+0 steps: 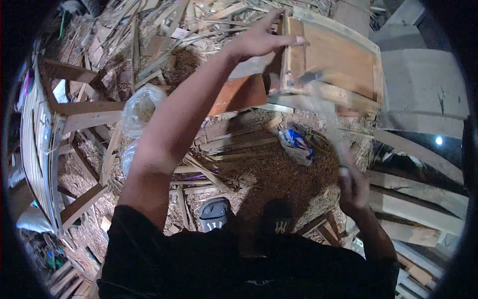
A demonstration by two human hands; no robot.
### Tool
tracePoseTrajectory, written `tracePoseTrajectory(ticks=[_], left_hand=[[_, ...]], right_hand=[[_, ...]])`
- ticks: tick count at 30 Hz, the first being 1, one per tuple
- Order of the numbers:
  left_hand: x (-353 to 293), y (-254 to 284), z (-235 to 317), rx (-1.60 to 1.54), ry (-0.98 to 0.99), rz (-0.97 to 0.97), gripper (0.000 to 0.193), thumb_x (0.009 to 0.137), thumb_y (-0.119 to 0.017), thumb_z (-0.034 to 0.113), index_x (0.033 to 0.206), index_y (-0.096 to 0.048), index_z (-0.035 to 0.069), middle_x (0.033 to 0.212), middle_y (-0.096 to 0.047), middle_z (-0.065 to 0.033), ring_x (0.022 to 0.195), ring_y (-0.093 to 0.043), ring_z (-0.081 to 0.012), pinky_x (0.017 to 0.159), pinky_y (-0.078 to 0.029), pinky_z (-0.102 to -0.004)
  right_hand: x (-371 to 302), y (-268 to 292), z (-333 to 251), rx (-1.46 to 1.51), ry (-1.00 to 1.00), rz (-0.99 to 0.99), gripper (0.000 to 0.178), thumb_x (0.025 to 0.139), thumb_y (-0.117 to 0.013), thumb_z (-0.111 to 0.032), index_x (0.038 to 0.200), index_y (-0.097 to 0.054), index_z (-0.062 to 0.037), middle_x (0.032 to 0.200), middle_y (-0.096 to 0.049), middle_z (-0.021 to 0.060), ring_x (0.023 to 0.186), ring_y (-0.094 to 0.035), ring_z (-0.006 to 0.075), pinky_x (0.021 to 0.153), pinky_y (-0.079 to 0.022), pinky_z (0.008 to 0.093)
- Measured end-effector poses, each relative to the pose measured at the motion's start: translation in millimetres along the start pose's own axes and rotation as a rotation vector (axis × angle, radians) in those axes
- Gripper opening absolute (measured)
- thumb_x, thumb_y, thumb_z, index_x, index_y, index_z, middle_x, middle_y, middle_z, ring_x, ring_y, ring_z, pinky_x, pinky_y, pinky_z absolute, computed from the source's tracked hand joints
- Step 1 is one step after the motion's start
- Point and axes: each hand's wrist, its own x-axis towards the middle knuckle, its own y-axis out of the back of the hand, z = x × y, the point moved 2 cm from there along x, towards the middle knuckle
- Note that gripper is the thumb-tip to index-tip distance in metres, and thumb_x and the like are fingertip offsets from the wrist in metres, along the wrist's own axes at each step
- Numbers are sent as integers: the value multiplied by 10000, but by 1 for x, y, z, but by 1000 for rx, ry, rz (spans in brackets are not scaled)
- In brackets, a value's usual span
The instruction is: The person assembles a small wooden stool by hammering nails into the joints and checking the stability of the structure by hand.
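At the far middle, my left hand (261, 40) grips the left edge of a framed wooden panel (341, 57). Its thumb lies over the near face and its index finger stretches toward the far corner; the other fingers are hidden. My right hand (353, 187) is closed round the handle of a hammer (326, 112), which is smeared by motion. The dark hammer head shows faintly over the panel's near left corner. Whether it touches the wood I cannot tell. A reddish-brown board (241, 94) lies beside the panel, under my left forearm.
Sawdust and wood offcuts (164, 50) cover the floor. A crumpled blue and white packet (298, 145) lies in front of me. Wooden frames (84, 112) stand at the left, with a clear plastic bag (142, 109) beside them. Pale planks (413, 199) line the right side.
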Motion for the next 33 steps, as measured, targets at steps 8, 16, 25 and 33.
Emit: tracePoseTrajectory(ticks=[8, 16, 25, 33], left_hand=[[11, -4, -23, 9, -58, 51, 1177, 729, -832, 622, 1558, -301, -24, 1527, -423, -303, 1411, -448, -401, 1172, -380, -461], [-60, 4, -53, 74, -80, 157, 746, 896, -709, 462, 1475, -486, 47, 1380, -597, -230, 1271, -591, -344, 1086, -455, -434], [-111, -28, -43, 192, -172, -94, 678, 847, -788, 181, 1444, -509, 21, 1255, -660, -200, 1145, -644, -268, 1024, -488, -374], [-110, -37, -48, 240, -132, 15, 301, 885, -777, 220, 841, -569, 8, 648, -528, -41, 643, -436, -97, 584, -406, -347]], right_hand=[[0, 6, -10, 146, -312, -97, 542, 1102, -422, -285, 1557, -375, 5, 826, -591, 15, 620, -435, 73, 568, -395, 229], [-3, -2, 2, 517, -619, 146, 531, 1109, -458, -287, 1592, -351, -93, 650, -381, -98, 526, -306, 9, 457, -253, 202], [-6, 7, 9, 532, -680, 171, 504, 1116, -435, -246, 1596, -353, -118, 723, -413, -85, 577, -309, 15, 496, -269, 194], [-9, 7, 17, 478, -643, 163, 526, 1103, -479, -317, 1585, -385, -128, 664, -351, -98, 553, -289, 16, 482, -247, 215]])
